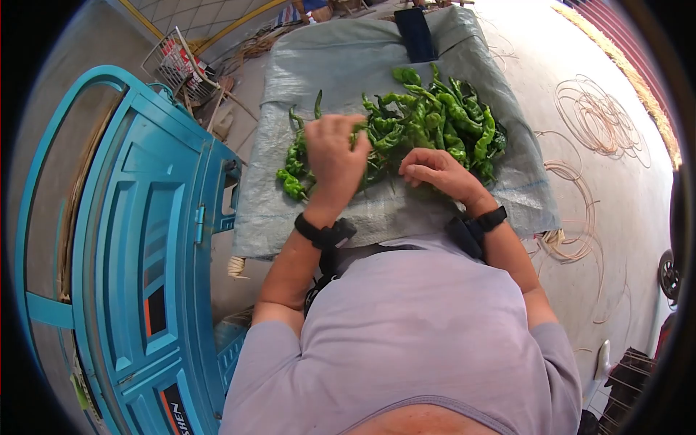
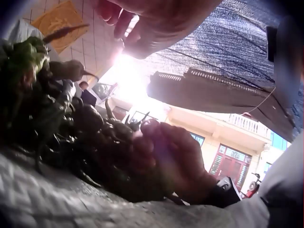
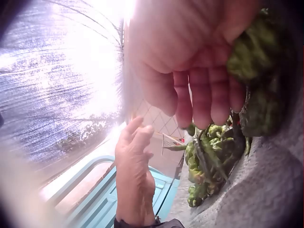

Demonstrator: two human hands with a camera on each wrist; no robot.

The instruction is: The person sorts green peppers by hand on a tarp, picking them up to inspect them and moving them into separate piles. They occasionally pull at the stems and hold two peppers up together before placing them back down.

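Note:
Green peppers, wrinkled and glossy, lie on a grey-green woven sheet point(image 1: 312, 72). A smaller pepper pile point(image 1: 293, 170) is at the left and a larger pile point(image 1: 453, 119) at the right. My left hand point(image 1: 336, 159) is raised over the smaller pile, its fingers loosely bent and slightly blurred. Nothing shows in its grasp in the right wrist view, where the left hand point(image 3: 135, 175) stands above the sheet's level. My right hand point(image 1: 444, 174) hovers at the near edge of the larger pile. Relaxed, curved fingers point(image 3: 202, 99) hang down with nothing between them.
A dark phone point(image 1: 415, 35) lies at the sheet's far edge. Beside the sheet on the left stands a blue metal vehicle panel point(image 1: 156, 217). Coils of thin cord point(image 1: 598, 116) lie on the floor at the right. A wire basket point(image 1: 181, 69) sits at the back left.

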